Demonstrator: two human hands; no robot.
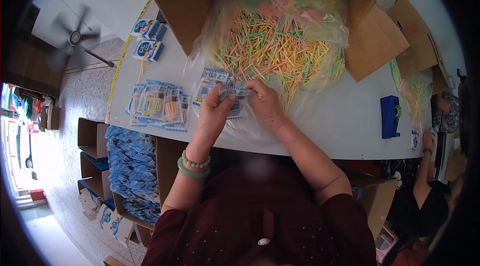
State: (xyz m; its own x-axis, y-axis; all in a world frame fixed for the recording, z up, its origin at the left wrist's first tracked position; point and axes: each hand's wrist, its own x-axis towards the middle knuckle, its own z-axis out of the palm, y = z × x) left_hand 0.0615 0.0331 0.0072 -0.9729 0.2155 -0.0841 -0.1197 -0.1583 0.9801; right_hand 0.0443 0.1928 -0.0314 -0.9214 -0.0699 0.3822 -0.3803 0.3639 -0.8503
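Observation:
Both of my hands are at a small clear packet (pixel 238 97) with blue striped edges, in front of the big open box. My left hand (pixel 212 118) pinches its left side between thumb and fingers. At its upper right edge, the fingers of my right hand (pixel 267 103) are closed on the packet. Whether anything is inside it, I cannot tell. Other flat packets (pixel 209 82) lie just beyond my left hand. Thin pink, yellow and green sticks (pixel 280 48) fill a clear plastic bag (pixel 200 56) spilling from the cardboard box (pixel 182 8).
Filled packets (pixel 155 103) are piled at the left, below small blue-and-white boxes (pixel 148 50). A carton of blue packets (pixel 131 171) stands below the table's left edge. On the right are a blue tape dispenser (pixel 390 117) and another person's arm (pixel 424 178).

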